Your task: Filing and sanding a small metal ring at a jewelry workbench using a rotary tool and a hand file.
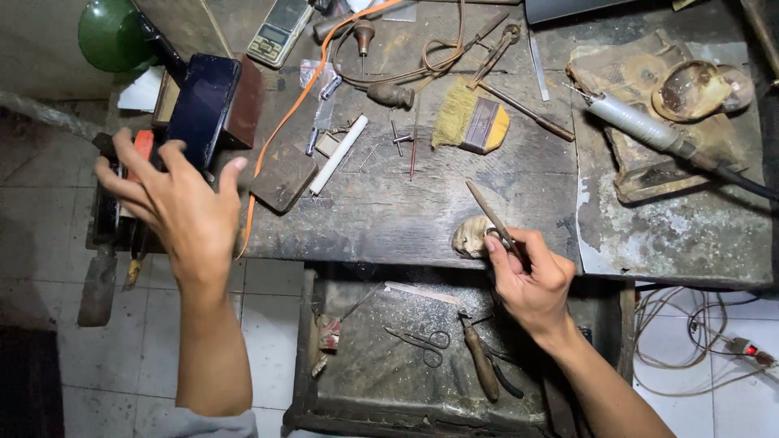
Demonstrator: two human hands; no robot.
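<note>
My right hand [529,274] holds a thin metal file [488,212] that slants up and left. Its fingertips also pinch a small ring [493,234] against a worn wooden bench peg [471,237] at the front edge of the workbench [406,203]. My left hand [177,199] hovers with fingers spread over the bench's left end, next to a dark blue box [203,105] and above a rack of hand tools [122,235]. It holds nothing.
On the bench lie a yellow brush [472,122], a white rod [338,154], an orange cable [296,105], a pocket scale [278,32], a rotary handpiece [641,126] and small bowls [698,89]. An open drawer [422,357] below holds scissors and pliers. A green lamp shade [114,32] stands at the far left.
</note>
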